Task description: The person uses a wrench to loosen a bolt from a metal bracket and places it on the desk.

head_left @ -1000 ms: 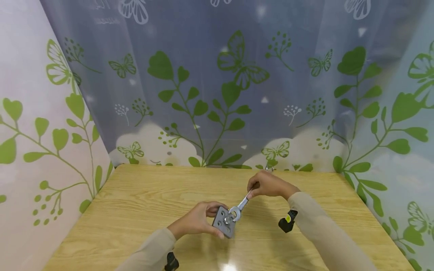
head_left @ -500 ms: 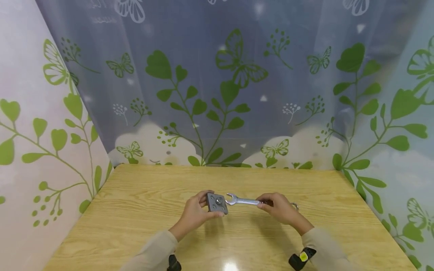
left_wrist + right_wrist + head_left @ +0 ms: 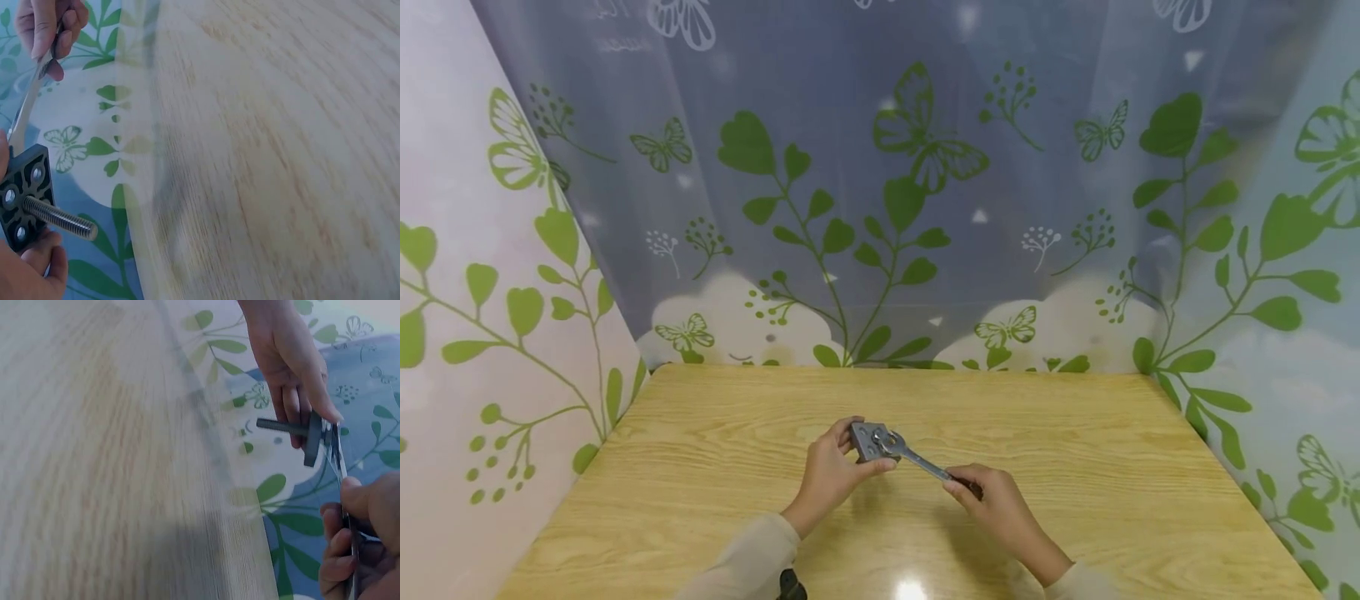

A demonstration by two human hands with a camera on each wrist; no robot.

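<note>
A square dark grey plate [image 3: 867,441] with holes is gripped by its edges in my left hand [image 3: 831,471], raised above the table. A threaded bolt [image 3: 61,217] passes through the plate; its long shank sticks out of the side turned away from the head camera. My right hand [image 3: 996,504] holds a silver wrench [image 3: 925,463] by its far end, fingers curled round the handle. The wrench's open-ended head lies at the bolt head in the plate's middle. How fully it is seated round the bolt head is hard to tell.
Beneath both hands lies a wooden table [image 3: 737,417] with light grain. Patterned curtains [image 3: 820,250] with green leaves and butterflies stand behind it and at both sides. A black wrist device [image 3: 792,585] shows by the left sleeve.
The right hand has swung the wrench from the upper right down to the lower right of the plate, leaving the bolt head and coming back to it. The left hand has shifted the plate up and left.
</note>
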